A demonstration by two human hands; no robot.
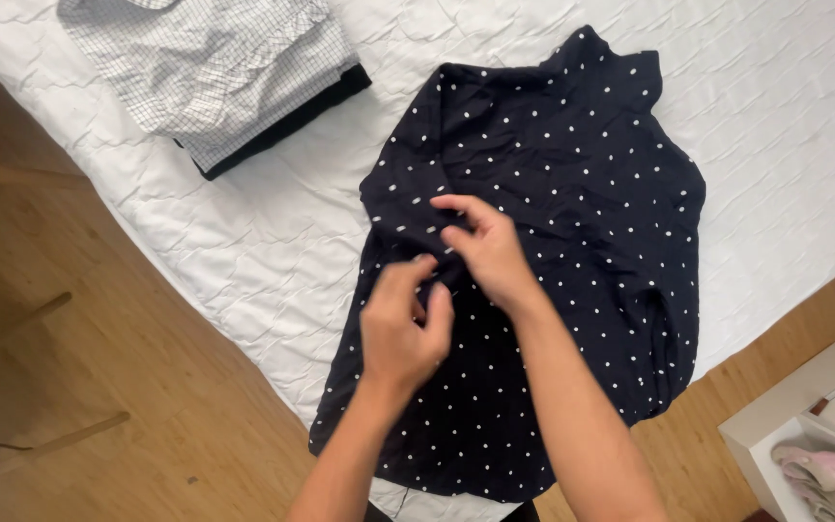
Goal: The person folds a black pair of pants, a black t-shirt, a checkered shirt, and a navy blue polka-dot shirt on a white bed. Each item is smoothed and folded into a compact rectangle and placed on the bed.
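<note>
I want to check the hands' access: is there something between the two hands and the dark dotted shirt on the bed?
Nothing visible. The left hand and the right hand are already on the dotted shirt, pinching its front near the middle. The folded checked shirt lies apart, on the white sheet.

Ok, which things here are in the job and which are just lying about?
In hand:
- dark polka-dot shirt, on the white bed cover
- left hand and right hand, both pinching its front

Lying about:
- folded checked shirt
- white shelf with pink shoes
</note>
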